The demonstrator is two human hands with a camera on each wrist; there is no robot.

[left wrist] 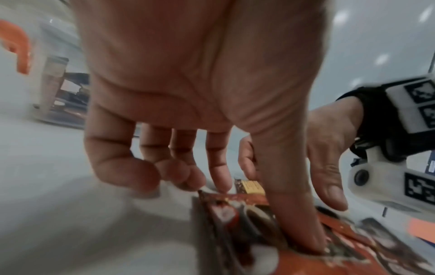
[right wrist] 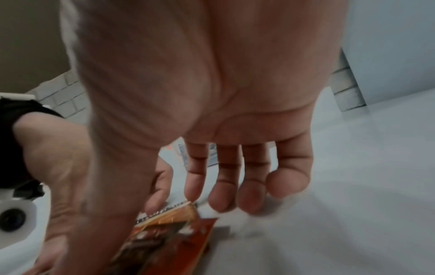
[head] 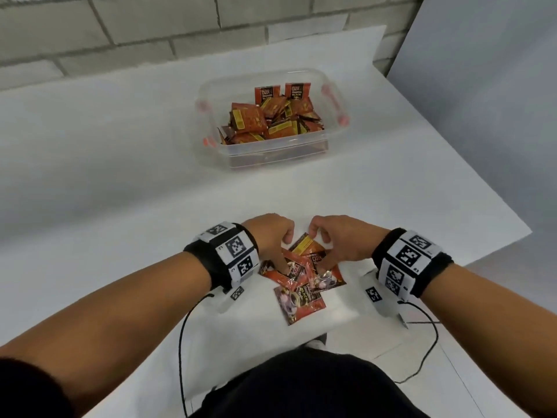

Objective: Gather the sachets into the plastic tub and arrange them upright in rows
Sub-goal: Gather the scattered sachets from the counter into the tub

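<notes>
A clear plastic tub (head: 328, 140) stands mid-table with a jumbled heap of red-orange sachets (head: 271, 122) inside; two sachets (head: 281, 92) stand upright against its far wall. A small pile of loose sachets (head: 303, 300) lies near the table's front edge. My left hand (head: 284, 251) is on the pile's left side: its thumb (left wrist: 299, 223) presses on a sachet (left wrist: 235, 214) and its curled fingers reach the far edge. On the right side my right hand (head: 319, 248) has fingers curled at a yellow-backed sachet (right wrist: 169, 232) and its thumb down on the pile.
The white table (head: 120, 176) ends at the right along a slanted edge (head: 452, 164). A grey brick wall (head: 120, 31) runs behind the table. Black cables (head: 180, 342) hang from both wrist bands. The tub has orange clips (head: 334, 104) on its sides.
</notes>
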